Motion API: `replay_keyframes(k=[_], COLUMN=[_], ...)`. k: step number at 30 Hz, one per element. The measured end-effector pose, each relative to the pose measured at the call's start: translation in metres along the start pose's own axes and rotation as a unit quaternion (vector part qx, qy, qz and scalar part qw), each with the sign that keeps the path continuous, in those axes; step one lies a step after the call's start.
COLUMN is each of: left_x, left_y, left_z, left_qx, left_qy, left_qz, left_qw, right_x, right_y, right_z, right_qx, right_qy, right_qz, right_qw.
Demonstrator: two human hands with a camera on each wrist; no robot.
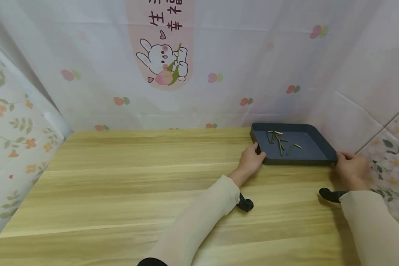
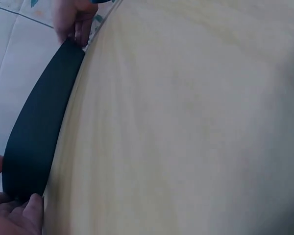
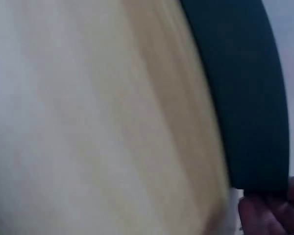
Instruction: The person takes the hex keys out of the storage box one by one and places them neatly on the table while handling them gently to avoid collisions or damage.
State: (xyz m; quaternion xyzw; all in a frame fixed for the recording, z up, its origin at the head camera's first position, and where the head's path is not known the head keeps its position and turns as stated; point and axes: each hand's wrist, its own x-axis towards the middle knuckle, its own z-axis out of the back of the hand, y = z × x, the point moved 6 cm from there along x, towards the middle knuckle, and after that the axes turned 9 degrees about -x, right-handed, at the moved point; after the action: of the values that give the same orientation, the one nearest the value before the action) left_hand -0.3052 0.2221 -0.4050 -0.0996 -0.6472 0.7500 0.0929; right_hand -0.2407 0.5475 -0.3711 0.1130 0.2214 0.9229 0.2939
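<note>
A dark grey rectangular tray (image 1: 314, 147) is at the far right of the table, against the curtain. Several thin brass-coloured rods (image 1: 280, 142) lie loose in its left half; their exact kind is too small to tell. My left hand (image 1: 248, 162) grips the tray's near left corner, thumb at the rim. At the near right corner, my right hand (image 1: 352, 169) holds the tray between thumb and fingers. The left wrist view shows the tray's outer wall (image 2: 36, 127) between both hands. In the right wrist view, curled fingers (image 3: 264, 215) reach under the tray's end.
The wood-grain table (image 1: 126, 184) stretches out to the left and front. A white curtain with a rabbit print (image 1: 163, 62) hangs along the back edge. Floral cloths hang at the left (image 1: 13, 147) and right (image 1: 394, 162) sides, the right one close to my right hand.
</note>
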Motion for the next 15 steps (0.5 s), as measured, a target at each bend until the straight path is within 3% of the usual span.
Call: replay_keyframes(k=[3,7,15], left_x=[-0.001,-0.004,-0.008], left_y=[0.001,-0.001,0.004], left_z=[0.003,0.012,0.032], left_qx=[-0.012,-0.016,-0.027], left_qy=[0.006,-0.007,-0.022], left_qz=[0.009,0.008,0.011], left_qw=[0.9999,0.9998,0.9993], right_x=[0.004,0.005,-0.002], right_y=[-0.005,-0.006,0.003], right_z=[0.000,-0.002,-0.014], right_qx=[0.000,0.048,0.110], right_qy=[0.011,0.050,0.133], right_qz=[-0.019,-0.035,-0.028], right_qw=[1.000,0.997,0.985])
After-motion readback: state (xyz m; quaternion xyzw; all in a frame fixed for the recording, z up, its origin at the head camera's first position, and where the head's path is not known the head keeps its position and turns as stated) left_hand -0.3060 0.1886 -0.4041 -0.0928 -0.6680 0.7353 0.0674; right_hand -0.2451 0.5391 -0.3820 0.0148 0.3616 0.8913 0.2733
